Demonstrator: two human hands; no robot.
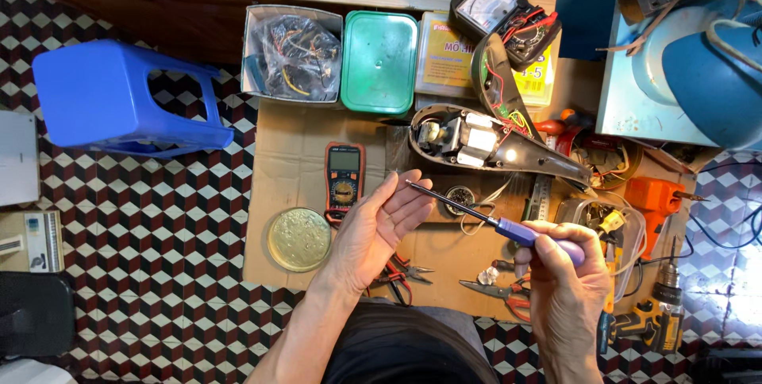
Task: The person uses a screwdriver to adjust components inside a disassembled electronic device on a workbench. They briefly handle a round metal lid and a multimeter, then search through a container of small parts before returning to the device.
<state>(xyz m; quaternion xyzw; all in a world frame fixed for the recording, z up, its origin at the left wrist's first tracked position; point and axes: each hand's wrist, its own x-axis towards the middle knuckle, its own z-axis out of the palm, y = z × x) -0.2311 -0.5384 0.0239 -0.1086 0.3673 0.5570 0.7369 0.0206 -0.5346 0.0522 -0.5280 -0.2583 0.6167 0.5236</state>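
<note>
1. Right hand [565, 277] is closest to me, and I see it shut tight around a screwdriver [484, 218].
2. It has a purple handle and a thin dark rod, tilted up to the left.
3. Its tip is by my left hand [379, 221], which is wide open, palm up, holding nothing

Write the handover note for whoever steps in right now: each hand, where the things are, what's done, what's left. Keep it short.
Right hand: closed around the purple handle of a screwdriver, shaft pointing up-left.
Left hand: open, palm up, empty; the screwdriver tip sits just over its fingers.
Opened appliance housing: lies on the cardboard ahead of the hands, cover off, motor and wiring exposed.
Digital multimeter lies beside the left hand; pliers lie below it.
Done: housing is open.
Left: judging by the exposed insides, any work inside and closing it up. No loose screws can be made out.
</note>
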